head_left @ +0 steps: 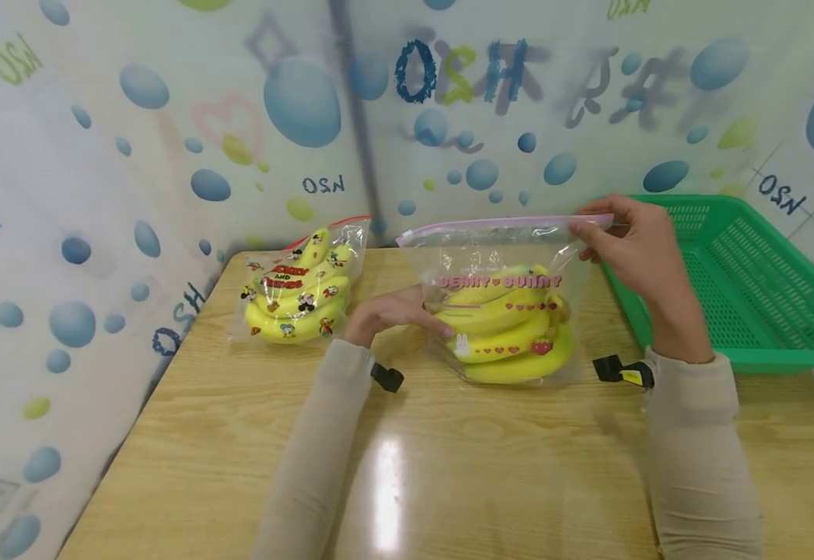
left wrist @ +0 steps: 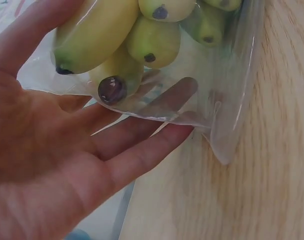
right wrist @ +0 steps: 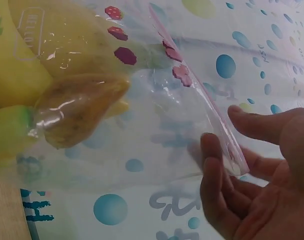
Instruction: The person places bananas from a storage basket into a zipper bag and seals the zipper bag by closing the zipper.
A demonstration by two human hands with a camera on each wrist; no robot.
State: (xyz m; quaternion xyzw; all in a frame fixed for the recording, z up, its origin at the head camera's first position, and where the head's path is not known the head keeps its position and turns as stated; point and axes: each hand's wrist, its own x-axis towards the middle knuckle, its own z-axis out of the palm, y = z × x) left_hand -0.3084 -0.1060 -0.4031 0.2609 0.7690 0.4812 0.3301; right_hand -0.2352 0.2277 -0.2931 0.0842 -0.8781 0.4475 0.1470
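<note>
A clear zip bag with a lilac top strip and pink "Berry Bunny" print stands upright on the table, holding a bunch of yellow bananas. My left hand holds its left side, thumb in front and fingers behind. The left wrist view shows banana tips just beyond that thumb, with the fingers spread behind the plastic. At the top right corner, my right hand has the strip between thumb and fingers. In the right wrist view the banana stem shows through the bag.
Left of it lies a second zip bag with a red strip and cartoon prints, also containing bananas. A green plastic basket stands at the right, beside my right forearm. Behind the wooden table hangs a bubble-patterned sheet.
</note>
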